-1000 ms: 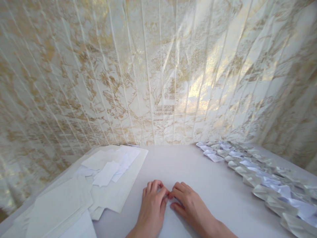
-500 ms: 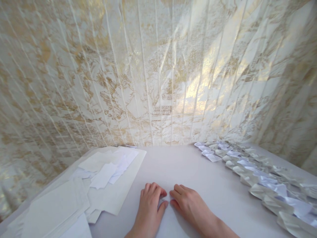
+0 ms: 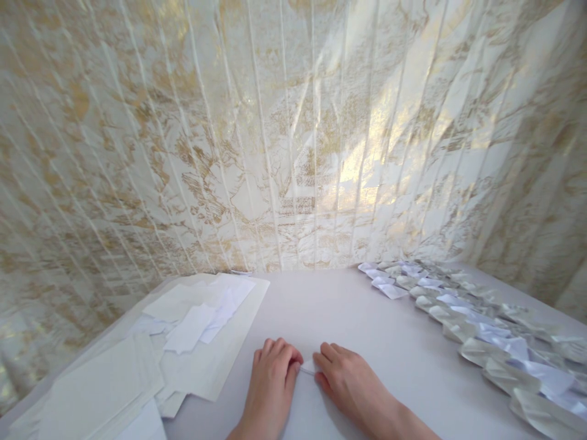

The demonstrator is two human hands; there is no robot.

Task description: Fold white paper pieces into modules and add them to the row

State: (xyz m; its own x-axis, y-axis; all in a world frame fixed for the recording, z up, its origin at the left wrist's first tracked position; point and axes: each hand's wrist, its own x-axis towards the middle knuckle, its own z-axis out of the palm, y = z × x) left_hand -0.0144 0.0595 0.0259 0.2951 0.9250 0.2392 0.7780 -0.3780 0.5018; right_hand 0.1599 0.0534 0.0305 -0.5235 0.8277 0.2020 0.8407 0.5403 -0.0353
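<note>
A small folded piece of white paper (image 3: 308,366) lies low over the table, pinched between my two hands. My left hand (image 3: 274,379) grips its left end with thumb and fingertips pressed together. The right end is in the closed fingers of my right hand (image 3: 346,376). Only a short strip of the paper shows between the hands; the rest is hidden behind the fingers. To the left of my left hand lie loose white paper sheets (image 3: 206,366), and rows of folded paper pieces (image 3: 477,357) lie to the right of my right hand.
A stack of cream paper sheets (image 3: 101,385) fills the table's near left side, with smaller white slips (image 3: 190,327) farther back. The white table (image 3: 312,305) ends at a cream and gold patterned curtain (image 3: 275,140).
My left hand has shifted slightly left and its thumb has closed against the fingers. The gap between my hands is wider, so more of the white paper shows.
</note>
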